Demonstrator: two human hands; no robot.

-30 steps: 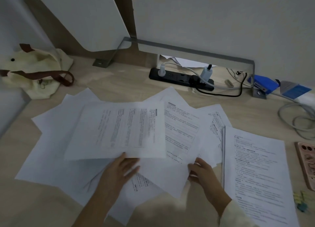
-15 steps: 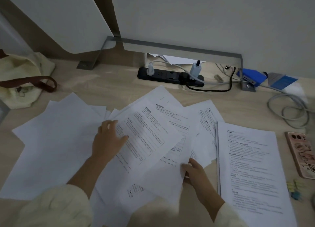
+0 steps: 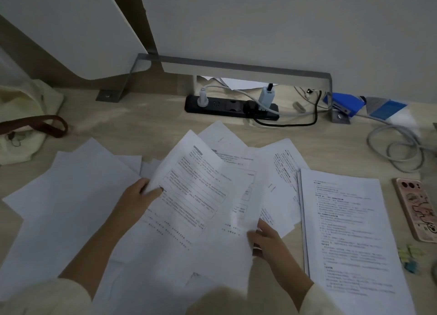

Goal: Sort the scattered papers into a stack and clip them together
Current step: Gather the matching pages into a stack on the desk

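On the wooden desk [image 3: 146, 123] before me, scattered papers [image 3: 71, 196] fan across the near left and middle. My left hand [image 3: 138, 197] pinches the left edge of a printed sheet [image 3: 196, 184]. My right hand [image 3: 267, 242] grasps the near corner of overlapping pages [image 3: 224, 248]. A neat stack [image 3: 350, 234] lies just right. Beyond it sit a phone [image 3: 416, 208] and small clips [image 3: 408, 258]. A power strip [image 3: 231, 108] lies far, a cloth bag [image 3: 21, 135] far left.

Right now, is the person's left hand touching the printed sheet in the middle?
Touching. The head view shows the left hand pinching the left edge of the printed sheet, its thumb lying on top of the page.
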